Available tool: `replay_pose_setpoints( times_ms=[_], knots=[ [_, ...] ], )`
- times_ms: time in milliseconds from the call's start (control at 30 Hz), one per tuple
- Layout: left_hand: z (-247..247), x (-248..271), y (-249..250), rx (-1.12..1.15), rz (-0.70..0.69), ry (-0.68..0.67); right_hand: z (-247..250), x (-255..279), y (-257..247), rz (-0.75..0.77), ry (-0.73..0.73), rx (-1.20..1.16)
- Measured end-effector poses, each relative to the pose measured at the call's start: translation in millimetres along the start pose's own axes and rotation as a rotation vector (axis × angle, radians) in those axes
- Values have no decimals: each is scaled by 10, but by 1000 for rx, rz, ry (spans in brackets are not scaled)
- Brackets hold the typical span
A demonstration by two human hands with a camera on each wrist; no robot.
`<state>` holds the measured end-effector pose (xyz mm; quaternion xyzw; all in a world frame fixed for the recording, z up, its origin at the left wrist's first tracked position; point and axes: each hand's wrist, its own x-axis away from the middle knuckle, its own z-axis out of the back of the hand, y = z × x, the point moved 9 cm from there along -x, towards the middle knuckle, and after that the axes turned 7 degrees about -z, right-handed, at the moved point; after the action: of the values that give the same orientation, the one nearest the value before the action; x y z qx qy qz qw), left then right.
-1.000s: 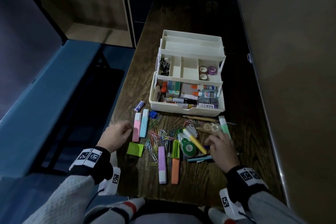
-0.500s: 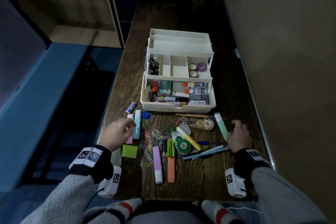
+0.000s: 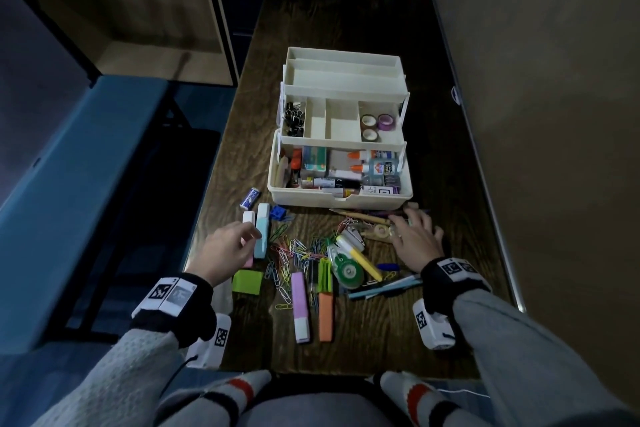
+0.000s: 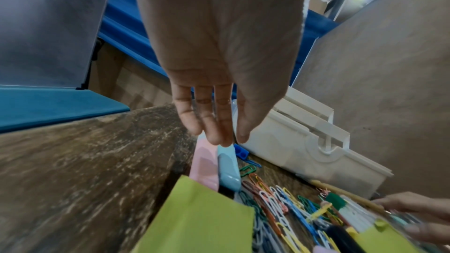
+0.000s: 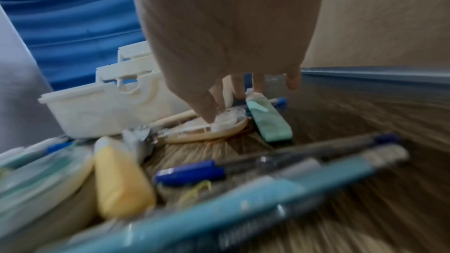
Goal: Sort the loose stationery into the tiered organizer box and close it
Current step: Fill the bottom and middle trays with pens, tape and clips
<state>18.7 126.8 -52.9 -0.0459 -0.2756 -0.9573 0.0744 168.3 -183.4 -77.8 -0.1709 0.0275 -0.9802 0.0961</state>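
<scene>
The white tiered organizer box stands open mid-table, its trays stepped back. Glue bottles and markers fill its bottom. Loose stationery lies in front of it. My left hand reaches down with straight fingers, the tips touching the blue highlighter beside the pink highlighter. My right hand is spread near the box's front right. Its thumb rests on the clear tape dispenser and its fingers hover at the cap of the green highlighter. Neither hand holds anything.
Coloured paper clips, a long pink highlighter, an orange highlighter, green sticky notes, a green correction tape, a yellow highlighter and pens lie between my hands. A brown wall panel borders the table's right side.
My right hand left the middle of the pile, swung right, then moved forward onto the tape dispenser by the green highlighter. My left hand edged forward onto the blue highlighter.
</scene>
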Motion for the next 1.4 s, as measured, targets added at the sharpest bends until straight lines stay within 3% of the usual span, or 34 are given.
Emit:
replay_pose_setpoints(
  times_ms=[133,200,267,367,433,800,1000,1200,1300,1400],
  knots=[
    [-123,-44,337,-8,-127,-49,-83,165,-12,-7,-26,3],
    [-284,-80,597,-45,-220,-144,-13,266,-96,25,56,5],
    [-497,-106,856,-73,-318,-271,87,416,-326,165,152,-72],
    [-773,-92,1121,-180,-418,-433,-9,687,-736,401,23,-187],
    [-822,-110,1180,-204,-427,-463,-163,759,-864,438,-89,-154],
    [-622,-283,1152,-191,-474,-265,-214,570,-686,347,-13,-125],
    [-879,-227,1609,-258,-703,-413,-126,426,-609,264,-47,-274],
    [-1136,-260,1695,-507,-719,-562,-50,397,-336,213,-33,-339],
    [-1096,-280,1802,-423,-756,-539,14,427,-204,193,-22,-420],
    [-858,-456,1868,-148,-638,-522,132,472,-10,136,55,-549]
  ],
)
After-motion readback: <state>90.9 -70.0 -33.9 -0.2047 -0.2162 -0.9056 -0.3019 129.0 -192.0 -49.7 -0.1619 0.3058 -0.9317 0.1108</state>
